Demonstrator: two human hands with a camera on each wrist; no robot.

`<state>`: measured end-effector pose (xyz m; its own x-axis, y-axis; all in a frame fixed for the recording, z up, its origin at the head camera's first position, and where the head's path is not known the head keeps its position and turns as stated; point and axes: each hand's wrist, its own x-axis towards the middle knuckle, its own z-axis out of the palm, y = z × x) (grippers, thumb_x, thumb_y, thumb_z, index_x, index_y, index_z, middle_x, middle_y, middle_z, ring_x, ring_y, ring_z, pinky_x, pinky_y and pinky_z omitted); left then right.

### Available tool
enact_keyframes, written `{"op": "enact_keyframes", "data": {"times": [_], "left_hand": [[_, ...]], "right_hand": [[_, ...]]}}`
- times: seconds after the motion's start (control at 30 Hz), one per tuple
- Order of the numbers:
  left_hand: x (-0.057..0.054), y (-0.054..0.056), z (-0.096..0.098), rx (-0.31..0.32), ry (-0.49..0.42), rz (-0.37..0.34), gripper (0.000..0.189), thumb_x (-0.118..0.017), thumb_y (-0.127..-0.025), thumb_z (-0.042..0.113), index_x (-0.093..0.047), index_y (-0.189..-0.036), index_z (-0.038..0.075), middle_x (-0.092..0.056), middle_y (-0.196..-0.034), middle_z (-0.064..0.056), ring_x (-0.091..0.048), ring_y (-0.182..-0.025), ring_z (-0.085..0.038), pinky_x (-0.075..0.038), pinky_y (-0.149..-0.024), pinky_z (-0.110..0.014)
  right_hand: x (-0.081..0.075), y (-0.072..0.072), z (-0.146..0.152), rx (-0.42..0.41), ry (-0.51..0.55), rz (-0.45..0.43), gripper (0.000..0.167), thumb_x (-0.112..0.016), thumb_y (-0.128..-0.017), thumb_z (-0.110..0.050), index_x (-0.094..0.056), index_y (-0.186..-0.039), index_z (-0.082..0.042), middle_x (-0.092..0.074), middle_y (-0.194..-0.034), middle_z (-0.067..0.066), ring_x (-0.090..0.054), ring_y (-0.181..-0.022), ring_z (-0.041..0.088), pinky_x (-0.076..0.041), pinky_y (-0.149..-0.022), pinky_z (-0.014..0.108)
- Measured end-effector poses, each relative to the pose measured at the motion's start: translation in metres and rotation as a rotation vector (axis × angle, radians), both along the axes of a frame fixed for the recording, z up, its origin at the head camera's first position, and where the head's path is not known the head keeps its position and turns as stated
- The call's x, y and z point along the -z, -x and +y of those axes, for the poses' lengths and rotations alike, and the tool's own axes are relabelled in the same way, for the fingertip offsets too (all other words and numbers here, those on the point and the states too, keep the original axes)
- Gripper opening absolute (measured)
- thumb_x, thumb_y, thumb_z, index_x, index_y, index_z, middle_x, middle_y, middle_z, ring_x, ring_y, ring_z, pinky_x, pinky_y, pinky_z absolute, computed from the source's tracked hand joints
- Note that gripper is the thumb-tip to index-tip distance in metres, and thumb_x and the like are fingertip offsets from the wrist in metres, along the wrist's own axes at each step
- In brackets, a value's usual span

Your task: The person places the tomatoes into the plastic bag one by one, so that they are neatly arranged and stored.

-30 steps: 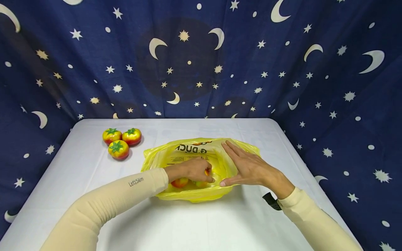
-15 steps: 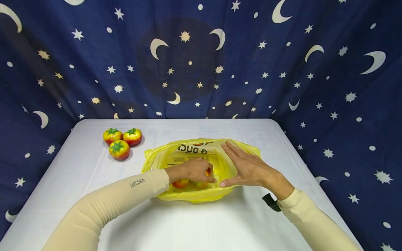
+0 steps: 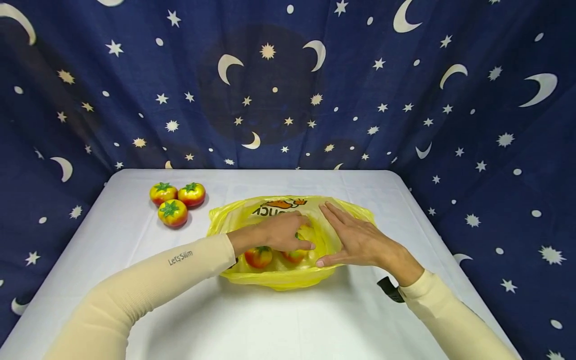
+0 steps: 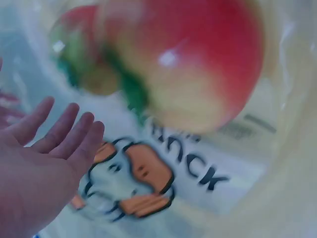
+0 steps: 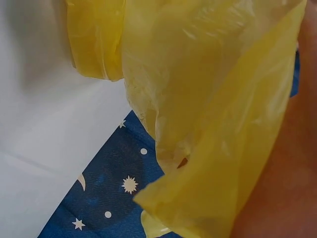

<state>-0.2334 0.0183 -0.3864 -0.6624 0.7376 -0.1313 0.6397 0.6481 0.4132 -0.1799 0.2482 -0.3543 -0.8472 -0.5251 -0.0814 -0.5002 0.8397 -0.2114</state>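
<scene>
A yellow plastic bag point(image 3: 279, 281) lies with its mouth spread wide, print showing on its inner wall. My left hand point(image 3: 284, 231) is inside it, over one tomato point(image 3: 295, 256); another tomato point(image 3: 258, 258) sits beside it to the left. In the left wrist view the fingers of my left hand point(image 4: 47, 158) are extended and apart from the nearer tomato point(image 4: 198, 64). My right hand point(image 3: 362, 242) rests against the bag's right side, fingers and thumb spread straight along the mouth. In the right wrist view the yellow plastic point(image 5: 198, 99) covers most of that hand.
Three more tomatoes, a left one point(image 3: 163, 193), a right one point(image 3: 192, 194) and a front one point(image 3: 173, 213), stand together on the white table point(image 3: 279, 325) at its back left. A dark blue curtain point(image 3: 270, 115) with moons and stars hangs behind and at both sides.
My left hand has let go of a tomato in the bag; its fingers have opened and it has lifted slightly. Both tomatoes now show more fully. My right hand holds its place.
</scene>
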Motion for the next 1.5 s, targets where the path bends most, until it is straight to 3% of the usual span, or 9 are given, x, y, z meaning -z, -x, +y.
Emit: {"op": "enact_keyframes", "data": {"times": [0.17, 0.4, 0.6, 0.77, 0.9, 1.03, 1.3, 1.5], "left_hand": [[-0.025, -0.002, -0.012, -0.029, -0.076, -0.009, 0.077, -0.062, -0.095, 0.056, -0.042, -0.154, 0.011, -0.041, -0.158, -0.007, -0.036, -0.145, -0.027, -0.033, -0.116, -0.047], [-0.06, -0.005, -0.044, -0.054, -0.269, 0.018, 0.074, -0.064, -0.095, 0.052, -0.044, -0.152, 0.01, -0.045, -0.154, -0.006, -0.043, -0.139, -0.023, -0.034, -0.116, -0.044], [-0.092, -0.006, -0.087, -0.148, -0.513, 0.028, 0.067, -0.067, -0.096, 0.043, -0.044, -0.152, 0.015, -0.044, -0.155, -0.002, -0.043, -0.139, -0.025, -0.034, -0.116, -0.044], [-0.104, -0.002, -0.128, -0.251, -0.691, 0.056, 0.063, -0.067, -0.099, 0.03, -0.042, -0.153, 0.01, -0.042, -0.156, -0.006, -0.04, -0.142, -0.024, -0.031, -0.118, -0.043], [-0.099, 0.003, -0.16, -0.371, -0.762, 0.075, 0.062, -0.065, -0.1, 0.028, -0.041, -0.153, 0.009, -0.041, -0.157, -0.01, -0.036, -0.145, -0.027, -0.028, -0.119, -0.046], [-0.084, 0.008, -0.189, -0.492, -0.817, 0.092, 0.062, -0.064, -0.101, 0.027, -0.038, -0.154, 0.007, -0.039, -0.157, -0.013, -0.034, -0.146, -0.028, -0.027, -0.119, -0.047], [-0.033, 0.02, -0.236, -0.745, -0.862, 0.019, 0.071, -0.055, -0.104, 0.037, -0.024, -0.16, 0.005, -0.029, -0.161, -0.021, -0.026, -0.149, -0.037, -0.021, -0.12, -0.053], [-0.001, 0.025, -0.254, -0.873, -0.894, -0.086, 0.079, -0.054, -0.103, 0.046, -0.02, -0.16, 0.004, -0.026, -0.162, -0.022, -0.024, -0.149, -0.038, -0.019, -0.121, -0.052]], "right_hand": [[-0.001, 0.0, 0.0, 0.0, 0.002, 0.0, 0.129, -0.06, -0.071, -0.088, -0.01, -0.164, -0.014, -0.013, -0.168, 0.011, -0.03, -0.147, 0.039, -0.035, -0.106, 0.068], [-0.002, 0.001, 0.0, 0.006, 0.002, 0.003, 0.13, -0.061, -0.07, -0.089, -0.012, -0.164, -0.014, -0.015, -0.168, 0.012, -0.03, -0.147, 0.039, -0.033, -0.108, 0.068], [-0.001, 0.001, 0.0, 0.01, -0.004, 0.006, 0.131, -0.06, -0.069, -0.09, -0.011, -0.164, -0.015, -0.014, -0.168, 0.011, -0.028, -0.148, 0.037, -0.033, -0.109, 0.066], [-0.001, 0.001, 0.0, 0.016, -0.001, 0.007, 0.132, -0.061, -0.068, -0.09, -0.011, -0.164, -0.015, -0.014, -0.168, 0.01, -0.029, -0.148, 0.037, -0.032, -0.109, 0.068], [-0.001, 0.0, 0.0, 0.02, 0.0, 0.003, 0.132, -0.06, -0.068, -0.09, -0.011, -0.164, -0.015, -0.014, -0.168, 0.01, -0.029, -0.148, 0.038, -0.031, -0.108, 0.069], [-0.001, 0.0, 0.0, 0.018, 0.001, 0.001, 0.131, -0.061, -0.068, -0.09, -0.011, -0.164, -0.015, -0.014, -0.168, 0.01, -0.029, -0.148, 0.038, -0.031, -0.108, 0.069], [-0.001, 0.0, -0.001, 0.022, 0.001, -0.002, 0.131, -0.061, -0.068, -0.09, -0.011, -0.164, -0.016, -0.014, -0.168, 0.009, -0.027, -0.149, 0.037, -0.031, -0.108, 0.069], [-0.001, -0.001, -0.001, 0.022, 0.001, 0.004, 0.131, -0.061, -0.068, -0.09, -0.011, -0.164, -0.016, -0.014, -0.168, 0.009, -0.028, -0.148, 0.037, -0.033, -0.107, 0.07]]}}
